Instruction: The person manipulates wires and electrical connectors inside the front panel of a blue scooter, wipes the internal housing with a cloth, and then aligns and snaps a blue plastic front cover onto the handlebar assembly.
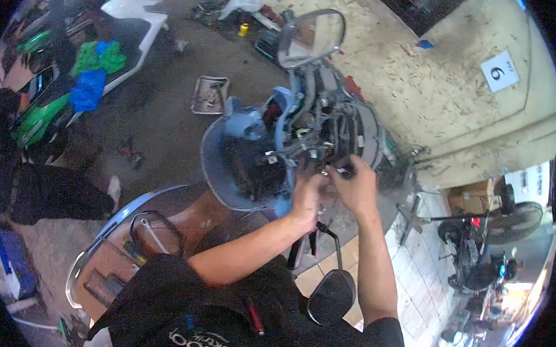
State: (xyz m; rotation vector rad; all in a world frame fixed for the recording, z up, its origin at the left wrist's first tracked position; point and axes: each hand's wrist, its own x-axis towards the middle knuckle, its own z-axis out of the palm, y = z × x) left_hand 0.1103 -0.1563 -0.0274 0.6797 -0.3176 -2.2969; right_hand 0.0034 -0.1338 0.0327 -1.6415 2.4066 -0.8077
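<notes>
Centrally, in the head view, the left hand (308,196) and the right hand (358,190) were close together at the opened front of a scooter (359,118), among dark cables (341,136). Blur left the left hand's grip unreadable, so I could not tell whether it was clamped on anything. The right hand's thumb and fingers were bent together near a small pale piece (325,171), though whether that grip held it could not be told either. Left of the cables was a blue shell (211,157); above stood a rounded mirror (312,39), and below the hands, a dark mirror (332,298). A metal tray (209,112) lay on the floor (165,138), well apart from the hands.
</notes>
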